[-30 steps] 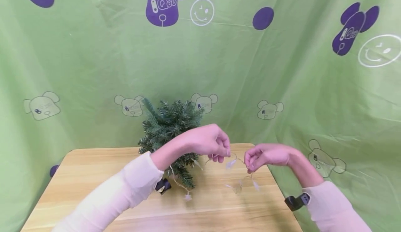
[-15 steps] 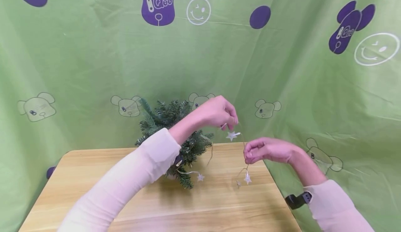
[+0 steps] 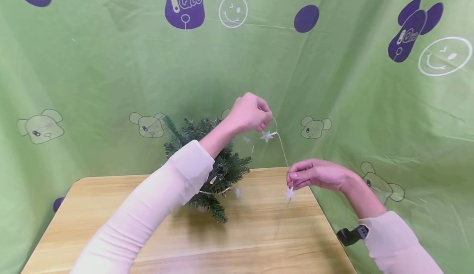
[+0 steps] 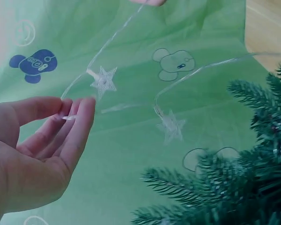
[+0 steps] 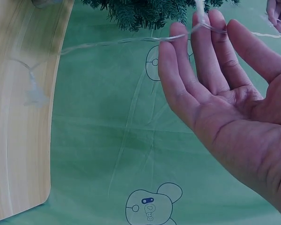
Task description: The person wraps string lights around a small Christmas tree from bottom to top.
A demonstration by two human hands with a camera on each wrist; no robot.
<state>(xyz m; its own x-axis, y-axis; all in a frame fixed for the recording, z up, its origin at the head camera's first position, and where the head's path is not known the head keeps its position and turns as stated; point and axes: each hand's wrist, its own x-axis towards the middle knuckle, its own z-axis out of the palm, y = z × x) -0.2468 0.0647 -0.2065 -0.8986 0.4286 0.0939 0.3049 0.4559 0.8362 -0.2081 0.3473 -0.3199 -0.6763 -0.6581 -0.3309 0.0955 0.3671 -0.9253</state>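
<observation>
A thin clear string of star lights [image 3: 267, 135] runs between the two hands. My left hand [image 3: 252, 111] is raised above and right of the small green Christmas tree [image 3: 231, 165], pinching the wire between thumb and fingers. One star [image 4: 105, 82] hangs close to those fingertips in the left wrist view. Lower and to the right, my right hand [image 3: 320, 174] holds the same wire lightly at its fingertips. Just below it dangles another star [image 3: 290, 193]. More wire loops across the tree's lower branches, with a star [image 3: 238, 192] at its right side. The left forearm hides part of the tree.
The tree stands toward the back of a light wooden table [image 3: 259, 241]. A green curtain [image 3: 266, 68] printed with bears and smileys hangs behind and beside it. A black wrist camera [image 3: 352, 235] sits on the right cuff.
My left hand has risen, drawing the wire upward and stretching it between the hands. The right hand has moved up slightly. The star by the tree has lifted off its lower position.
</observation>
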